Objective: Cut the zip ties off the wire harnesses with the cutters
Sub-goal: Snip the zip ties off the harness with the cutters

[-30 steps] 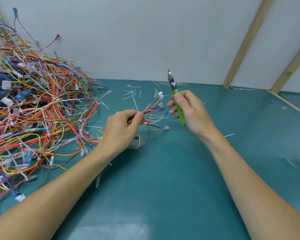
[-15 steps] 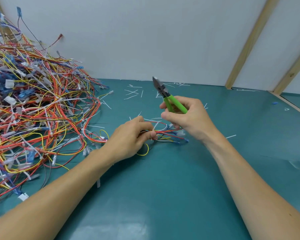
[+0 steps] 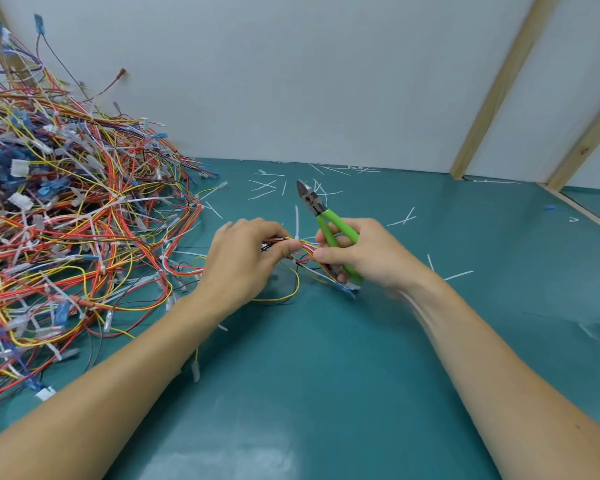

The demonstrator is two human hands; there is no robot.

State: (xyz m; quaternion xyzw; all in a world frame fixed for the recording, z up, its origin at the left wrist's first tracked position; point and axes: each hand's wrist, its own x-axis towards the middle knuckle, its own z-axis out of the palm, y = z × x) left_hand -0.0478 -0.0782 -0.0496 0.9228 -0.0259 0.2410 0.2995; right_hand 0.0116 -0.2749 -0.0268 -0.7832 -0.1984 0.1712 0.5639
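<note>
Head view is showing my two bare forearms reaching out over the green table (image 3: 326, 393). My left hand (image 3: 243, 261) is curling its fingers round a small harness (image 3: 303, 252) of red, yellow and orange wires, pinching the bundle between thumb and fingers just above the table. My right hand (image 3: 368, 254) is gripping the cutters (image 3: 321, 216) by their bright green handles, fingers wrapped round them, while its thumb and fingertip are also touching the right end of the same harness. The cutters' metal nose is pointing up and away to the left, clear of the wires; I cannot tell whether the blades are parted. A white zip tie (image 3: 296, 220) is sticking up from the bundle between my two hands. A yellow wire is looping down from the harness onto the table below my left hand, and a blue connector is lying at the harness's lower right end. To my left, a big pile (image 3: 66, 220) of tangled harnesses is lying heaped against the white wall (image 3: 291, 81). Cut white tie scraps (image 3: 267, 188) are lying scattered on the table beyond my hands and to the right.
</note>
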